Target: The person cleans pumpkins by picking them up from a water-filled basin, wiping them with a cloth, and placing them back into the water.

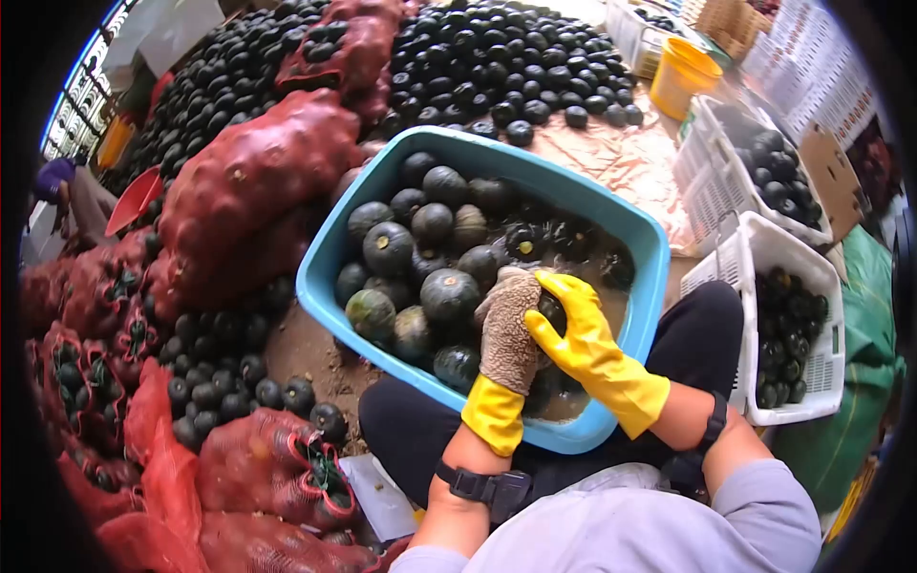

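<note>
My left hand (510,329) wears a brown fuzzy scrubbing mitt over a yellow rubber glove. My right hand (592,349), in a yellow rubber glove, curves around from the other side. Between them is a small dark green squash (552,310), mostly hidden by my fingers and the mitt. Both hands are over a blue plastic tub (315,277) holding murky water. Many round squashes, such as a large speckled squash (450,295), crowd the tub's left side. Near my fingertips, a dark wet squash (524,241) with a pale yellow spot sits partly in the water.
A big heap of dark squashes (497,67) lies at the back. Red mesh sacks (253,181) fill the left side. White crates (755,382) with squashes stand to the right, near a yellow bucket (684,76) and a green sack (864,334). Another person (67,191) is at far left.
</note>
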A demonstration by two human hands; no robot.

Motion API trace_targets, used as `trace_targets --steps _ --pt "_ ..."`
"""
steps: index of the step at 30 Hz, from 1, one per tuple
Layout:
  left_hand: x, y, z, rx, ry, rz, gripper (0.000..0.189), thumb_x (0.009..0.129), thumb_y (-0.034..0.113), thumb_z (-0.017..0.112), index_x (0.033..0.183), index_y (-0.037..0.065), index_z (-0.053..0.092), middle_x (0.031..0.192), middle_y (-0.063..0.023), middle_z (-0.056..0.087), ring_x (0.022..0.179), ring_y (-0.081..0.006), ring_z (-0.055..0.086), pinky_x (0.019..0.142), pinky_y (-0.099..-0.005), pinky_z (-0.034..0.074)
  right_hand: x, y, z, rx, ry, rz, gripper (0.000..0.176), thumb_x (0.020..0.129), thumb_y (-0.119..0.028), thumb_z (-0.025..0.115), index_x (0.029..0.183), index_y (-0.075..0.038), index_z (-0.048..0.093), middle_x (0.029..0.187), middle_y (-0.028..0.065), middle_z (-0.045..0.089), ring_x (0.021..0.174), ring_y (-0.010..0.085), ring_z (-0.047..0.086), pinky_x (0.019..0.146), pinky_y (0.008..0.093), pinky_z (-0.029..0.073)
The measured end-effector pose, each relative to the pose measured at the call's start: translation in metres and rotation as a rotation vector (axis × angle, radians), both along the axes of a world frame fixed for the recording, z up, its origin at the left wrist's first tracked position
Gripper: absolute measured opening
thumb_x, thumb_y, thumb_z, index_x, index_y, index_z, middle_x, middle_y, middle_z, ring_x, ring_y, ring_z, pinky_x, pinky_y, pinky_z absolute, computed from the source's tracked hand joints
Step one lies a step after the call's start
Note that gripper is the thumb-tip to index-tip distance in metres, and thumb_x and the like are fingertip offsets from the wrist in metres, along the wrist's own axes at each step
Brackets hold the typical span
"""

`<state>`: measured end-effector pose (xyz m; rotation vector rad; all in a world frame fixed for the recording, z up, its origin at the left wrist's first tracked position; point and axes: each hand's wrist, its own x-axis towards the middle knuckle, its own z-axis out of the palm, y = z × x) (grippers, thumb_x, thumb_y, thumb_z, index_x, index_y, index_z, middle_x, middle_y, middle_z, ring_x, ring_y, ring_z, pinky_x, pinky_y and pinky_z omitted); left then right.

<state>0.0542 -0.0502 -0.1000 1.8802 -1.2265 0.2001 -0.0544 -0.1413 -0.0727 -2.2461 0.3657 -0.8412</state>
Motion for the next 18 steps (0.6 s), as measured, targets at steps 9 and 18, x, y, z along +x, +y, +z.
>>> trace_targets --steps 9,18 --pt "-0.021 -0.01 0.013 -0.212 0.369 0.099 0.062 0.071 0.024 0.091 0.126 0.006 0.068 0.119 -0.0196 0.074 0.112 -0.0403 0.072 0.092 -0.0446 0.058 0.001 -0.025 -0.006 0.945 -0.026 0.055 0.067 0.099 -0.026 0.081 0.158 -0.012 0.053 0.14 0.0143 0.064 0.124 0.0246 0.064 0.111 0.0388 0.05" --pt "-0.018 0.018 -0.014 -0.005 0.175 0.169 0.071 0.071 0.034 0.094 0.133 0.012 0.068 0.13 -0.0132 0.071 0.128 -0.0353 0.066 0.113 -0.0463 0.05 -0.01 -0.007 0.007 1.413 0.083 0.206 0.076 0.095 -0.039 0.087 0.155 -0.012 0.049 0.142 0.0089 0.06 0.128 0.0204 0.061 0.109 0.0374 0.053"
